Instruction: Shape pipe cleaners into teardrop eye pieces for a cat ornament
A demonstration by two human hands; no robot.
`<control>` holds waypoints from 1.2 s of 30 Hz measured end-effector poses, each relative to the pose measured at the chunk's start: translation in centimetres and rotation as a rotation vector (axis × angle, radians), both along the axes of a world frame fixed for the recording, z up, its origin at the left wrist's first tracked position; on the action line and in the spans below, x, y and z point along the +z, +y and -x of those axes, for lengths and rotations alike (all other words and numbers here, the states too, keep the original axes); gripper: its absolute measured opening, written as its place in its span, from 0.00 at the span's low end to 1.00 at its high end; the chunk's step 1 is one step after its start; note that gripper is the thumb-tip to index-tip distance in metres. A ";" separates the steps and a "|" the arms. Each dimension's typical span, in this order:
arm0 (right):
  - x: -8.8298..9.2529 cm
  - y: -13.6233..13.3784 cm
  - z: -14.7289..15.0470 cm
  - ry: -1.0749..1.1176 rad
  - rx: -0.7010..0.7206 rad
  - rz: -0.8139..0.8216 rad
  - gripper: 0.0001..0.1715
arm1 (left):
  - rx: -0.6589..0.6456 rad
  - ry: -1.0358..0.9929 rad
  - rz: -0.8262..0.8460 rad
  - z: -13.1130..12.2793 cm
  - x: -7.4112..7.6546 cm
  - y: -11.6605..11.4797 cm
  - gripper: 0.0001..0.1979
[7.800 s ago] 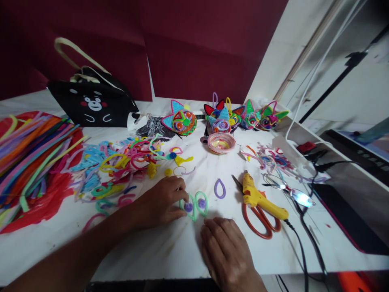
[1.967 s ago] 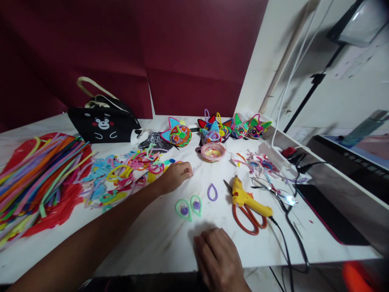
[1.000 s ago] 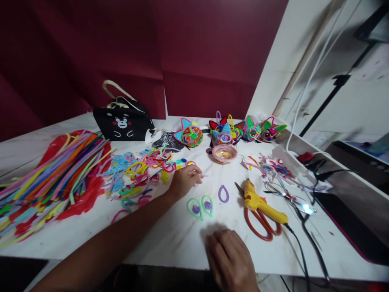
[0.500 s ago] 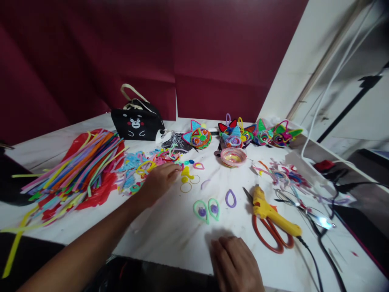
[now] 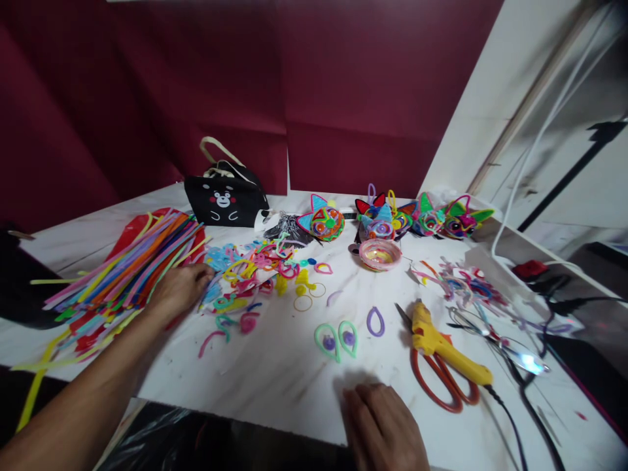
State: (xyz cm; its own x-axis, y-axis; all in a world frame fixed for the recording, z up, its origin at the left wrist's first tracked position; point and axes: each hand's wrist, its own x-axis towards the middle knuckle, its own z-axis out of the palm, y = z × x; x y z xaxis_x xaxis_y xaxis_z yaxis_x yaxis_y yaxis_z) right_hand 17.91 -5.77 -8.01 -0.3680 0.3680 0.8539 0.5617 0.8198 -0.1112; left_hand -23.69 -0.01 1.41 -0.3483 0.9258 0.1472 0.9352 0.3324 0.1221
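My left hand is at the left edge of a pile of small coloured pipe-cleaner pieces. Its fingers are bent together at some light blue pieces, and the fingertips are partly hidden. Near the table's front edge rests my right hand, fingers curled in and nothing visible in them. Just beyond it lie two mint green pipe-cleaner loops, each around a purple coil. A purple loop lies to their right.
A bundle of long pipe cleaners lies at left. Scissors sit under a yellow glue gun at right, beside eyeglasses and cables. Behind stand a pink bowl, several cat-eared ornaments and a black bag.
My left hand has moved left from the pile's right end to its left edge, uncovering pink and teal pieces. My right hand has stayed in place. The view has shifted slightly.
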 end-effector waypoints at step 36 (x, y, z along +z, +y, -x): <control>0.3 -0.4 -0.3 -0.046 0.017 0.070 0.08 | -0.432 -0.240 -0.003 -3.7 -2.0 -4.2 0.14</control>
